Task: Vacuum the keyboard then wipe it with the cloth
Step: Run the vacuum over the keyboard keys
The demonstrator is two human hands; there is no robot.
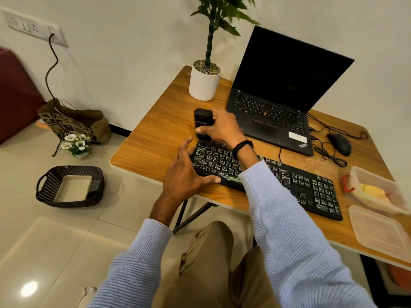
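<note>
A black keyboard (289, 181) with white key legends lies slanted across the wooden table (155, 134). My right hand (222, 127) grips a small black handheld vacuum (202, 122), standing upright with its lower end at the keyboard's far left corner. My left hand (184, 172) holds the keyboard's left end, thumb on the front edge and fingers spread over the left side. A yellow cloth (371, 192) lies inside a clear plastic box (375, 174) at the table's right edge.
An open black laptop (273, 103) stands behind the keyboard, with a wired mouse (340, 144) and cables to its right. A potted plant (204, 83) is at the back. The box's lid (378, 232) lies front right. A dark basket (69, 186) sits on the floor.
</note>
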